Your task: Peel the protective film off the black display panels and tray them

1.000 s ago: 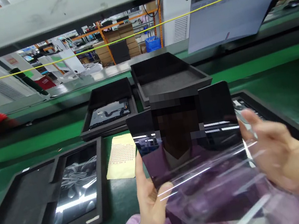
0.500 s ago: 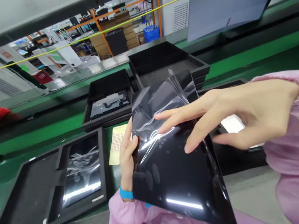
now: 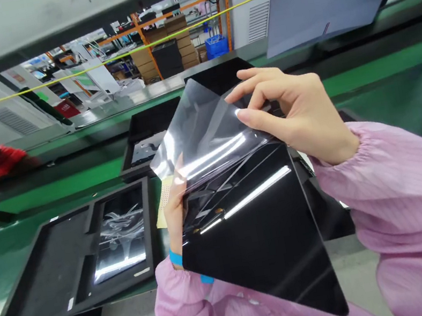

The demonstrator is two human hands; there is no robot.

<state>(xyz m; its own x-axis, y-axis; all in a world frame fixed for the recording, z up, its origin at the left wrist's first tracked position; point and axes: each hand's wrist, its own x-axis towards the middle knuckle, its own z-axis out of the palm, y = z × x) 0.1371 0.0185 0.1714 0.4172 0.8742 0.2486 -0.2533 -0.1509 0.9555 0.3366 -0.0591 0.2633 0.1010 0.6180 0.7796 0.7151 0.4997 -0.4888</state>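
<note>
My left hand [image 3: 175, 213] grips the left edge of a glossy black screen panel [image 3: 259, 247], which is tilted in front of my body; some of its fingers are behind the panel or show through clear film. My right hand [image 3: 284, 107] pinches a clear protective film [image 3: 197, 127] between thumb and forefinger. The film stands up off the upper part of the panel and bends over toward the left. Its lower part hangs close to the panel; whether it still touches there I cannot tell.
At left lies a black foam tray [image 3: 71, 305] with a film-covered screen [image 3: 121, 239] in one compartment. Behind the panel are another black tray [image 3: 154, 114] and a yellow sticker sheet [image 3: 161, 216]. A yellow cord [image 3: 188, 26] crosses above the bench.
My right hand has gone from spread over the panel to pinching the film higher up. The film has lifted from the panel's surface, leaving its lower part smooth. My left hand keeps its hold.
</note>
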